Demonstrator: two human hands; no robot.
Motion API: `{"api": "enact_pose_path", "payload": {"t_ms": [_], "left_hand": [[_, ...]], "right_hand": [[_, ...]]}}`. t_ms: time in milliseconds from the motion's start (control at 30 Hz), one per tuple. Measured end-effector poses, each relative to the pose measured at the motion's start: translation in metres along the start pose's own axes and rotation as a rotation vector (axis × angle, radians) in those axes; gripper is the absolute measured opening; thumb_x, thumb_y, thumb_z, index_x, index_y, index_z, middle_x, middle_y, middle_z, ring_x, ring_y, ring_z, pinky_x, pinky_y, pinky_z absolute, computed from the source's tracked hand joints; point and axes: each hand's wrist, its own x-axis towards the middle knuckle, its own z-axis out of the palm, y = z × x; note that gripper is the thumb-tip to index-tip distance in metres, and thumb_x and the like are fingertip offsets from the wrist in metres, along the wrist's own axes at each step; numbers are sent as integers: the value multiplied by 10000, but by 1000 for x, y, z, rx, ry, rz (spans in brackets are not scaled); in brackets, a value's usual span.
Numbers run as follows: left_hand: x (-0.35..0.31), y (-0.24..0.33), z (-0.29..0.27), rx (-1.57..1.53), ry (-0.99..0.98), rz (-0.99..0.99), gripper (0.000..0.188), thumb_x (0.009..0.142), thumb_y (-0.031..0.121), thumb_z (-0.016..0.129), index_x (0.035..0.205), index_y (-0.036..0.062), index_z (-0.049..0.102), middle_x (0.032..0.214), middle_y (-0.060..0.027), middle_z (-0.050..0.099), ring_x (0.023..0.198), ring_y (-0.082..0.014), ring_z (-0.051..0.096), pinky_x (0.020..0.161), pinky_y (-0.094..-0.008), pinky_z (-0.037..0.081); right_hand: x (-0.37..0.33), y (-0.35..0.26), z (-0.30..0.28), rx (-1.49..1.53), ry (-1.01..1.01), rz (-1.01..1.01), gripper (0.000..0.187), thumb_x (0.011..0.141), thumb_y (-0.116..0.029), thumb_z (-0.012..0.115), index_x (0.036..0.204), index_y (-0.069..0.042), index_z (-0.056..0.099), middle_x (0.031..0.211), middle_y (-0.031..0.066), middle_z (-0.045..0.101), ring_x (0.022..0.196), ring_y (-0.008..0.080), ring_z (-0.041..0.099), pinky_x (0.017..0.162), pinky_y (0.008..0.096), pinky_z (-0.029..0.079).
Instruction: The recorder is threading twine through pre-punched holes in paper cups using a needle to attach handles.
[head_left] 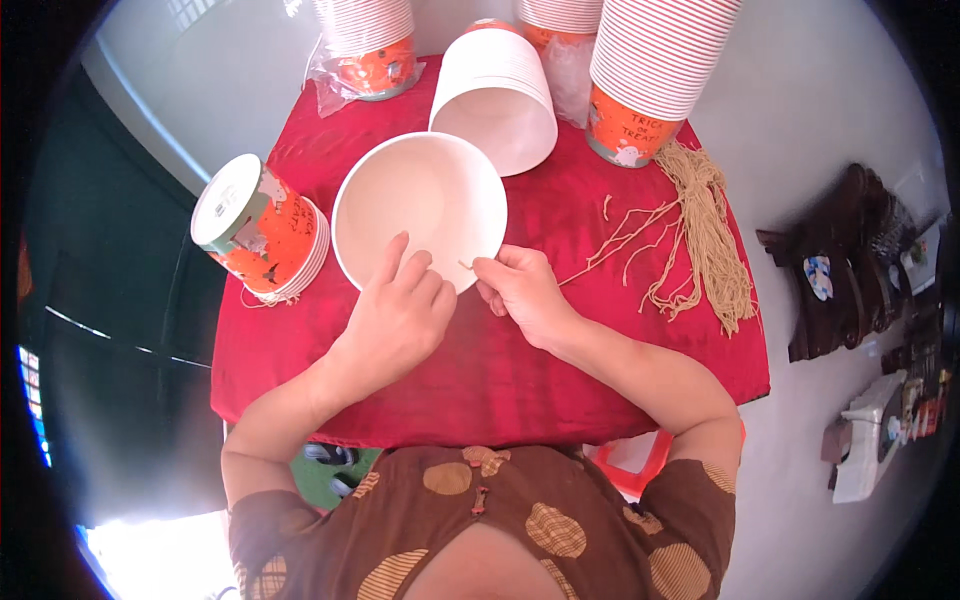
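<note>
A white-lined paper bucket point(410, 185) faces me with its round mouth, in the middle of the red-covered table. My left hand point(400, 305) grips its near rim, with the index finger stretched inside and the other fingers bent; the thumb is hidden. Just right of the same rim, my right hand point(522, 292) pinches a thin tan cord. The short cord end point(466, 266) pokes out over the bucket's inside wall. To the right of that hand, a strand point(600, 262) runs toward a tan bundle of cords point(705, 240).
Upside down at the left stands a short stack of orange printed buckets point(265, 230). Behind the middle bucket lies a nested stack point(495, 110) on its side. Tall bucket stacks point(650, 70) and a plastic-wrapped stack point(370, 60) line the back of the red cloth point(480, 390).
</note>
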Motion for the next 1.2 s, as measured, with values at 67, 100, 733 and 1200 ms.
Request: {"api": "enact_pose_path", "payload": {"t_ms": [67,100,733,1200], "left_hand": [[2,0,-2,-285,88,-140,243,735,82,613,953,-21,585,881,-131,572,993,-336,560,1025,-524,399],[1,-2,0,-283,91,-149,243,735,82,613,953,-21,585,881,-131,572,993,-336,560,1025,-524,399],[0,-13,85,-329,91,-340,161,701,19,615,853,18,561,862,-145,587,832,-313,615,731,-414,522],[9,-4,88,-483,197,-415,52,737,47,612,777,22,592,847,-179,590,766,-371,592,722,-475,477]], "right_hand": [[6,4,3,-43,2,4,158,888,-108,594,758,-22,621,625,11,568,527,61,467,459,237,333],[9,7,5,-63,1,-16,157,888,-103,591,759,-20,625,635,12,577,529,61,464,464,244,330],[33,16,8,-474,-26,7,171,895,-68,540,845,27,673,675,71,639,621,141,577,576,315,438],[23,2,-19,-827,-70,-71,241,868,-170,623,748,38,647,651,80,642,598,167,605,554,331,475]]}}
